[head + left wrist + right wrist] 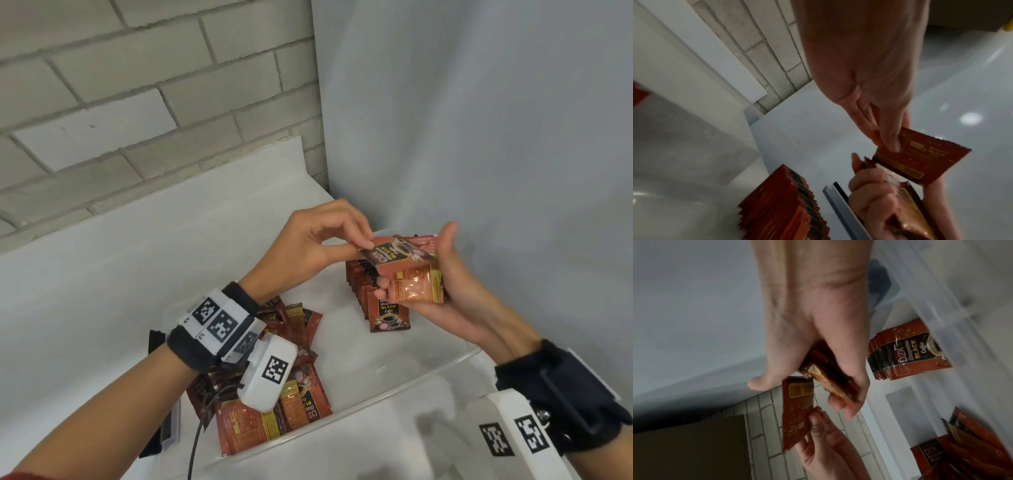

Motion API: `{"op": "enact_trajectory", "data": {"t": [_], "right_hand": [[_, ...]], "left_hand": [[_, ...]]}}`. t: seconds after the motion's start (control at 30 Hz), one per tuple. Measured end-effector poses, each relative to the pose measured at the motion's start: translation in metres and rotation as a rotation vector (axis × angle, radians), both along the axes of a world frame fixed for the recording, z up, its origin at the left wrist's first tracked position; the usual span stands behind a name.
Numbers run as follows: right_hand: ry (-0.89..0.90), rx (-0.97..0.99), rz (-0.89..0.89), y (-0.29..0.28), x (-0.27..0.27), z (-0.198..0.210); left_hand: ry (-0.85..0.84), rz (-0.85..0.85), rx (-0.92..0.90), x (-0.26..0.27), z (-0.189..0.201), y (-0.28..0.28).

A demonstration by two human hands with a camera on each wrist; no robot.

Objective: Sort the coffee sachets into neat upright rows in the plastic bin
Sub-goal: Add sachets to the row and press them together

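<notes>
A clear plastic bin (421, 373) stands on a white surface. Inside it at the back stands an upright row of red-and-black coffee sachets (376, 298) (781, 204) (906, 353). A loose pile of sachets (294, 394) (962, 451) lies in the bin's left part, partly under my left wrist. Above the row, my right hand (442, 284) (842, 386) grips a small stack of sachets (416, 284) (830, 381). My left hand (329, 240) (879, 129) pinches one sachet (394, 255) (925, 159) (797, 410) by its edge, held against that stack.
A grey brick wall (137, 85) rises behind the bin and a pale grey wall (479, 120) closes the right side. A black clip (156, 342) sits on the bin's left end. The bin floor (359, 353) between pile and row is bare.
</notes>
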State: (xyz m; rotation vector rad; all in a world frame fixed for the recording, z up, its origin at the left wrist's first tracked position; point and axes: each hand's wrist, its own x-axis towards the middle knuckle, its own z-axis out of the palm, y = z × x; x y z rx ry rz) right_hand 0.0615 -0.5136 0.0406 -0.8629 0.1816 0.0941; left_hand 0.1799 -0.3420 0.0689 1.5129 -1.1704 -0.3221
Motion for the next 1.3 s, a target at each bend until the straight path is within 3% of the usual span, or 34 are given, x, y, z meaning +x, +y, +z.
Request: {"op": "enact_trajectory", "data": {"t": [0.3,0.5,0.7,0.87,0.97,1.1,1.3], "right_hand": [[0.073,-0.130,-0.053,-0.003,-0.002,0.002],[0.044,-0.210,-0.100,-0.001,-0.002,0.002],[0.044,-0.298,-0.052,-0.003,-0.003,-0.004],[0.018,-0.300,-0.042,-0.002,-0.003,-0.006],[-0.066,-0.244,-0.180,0.003,-0.003,0.001],[-0.108,-0.149,-0.447,0.000,0.000,0.003],[-0.118,-0.131,-0.476,0.001,0.001,0.003]], "left_hand": [[-0.060,-0.010,0.088,0.000,-0.005,0.003],[0.051,0.092,0.177,-0.003,0.003,0.004],[0.137,0.017,0.298,-0.013,0.011,-0.001],[0.086,-0.040,0.333,-0.010,0.015,-0.002],[0.075,-0.082,0.365,-0.007,0.016,-0.002],[-0.073,-0.185,0.468,-0.002,0.010,-0.002],[-0.471,-0.429,0.612,-0.012,-0.025,-0.020]]}}
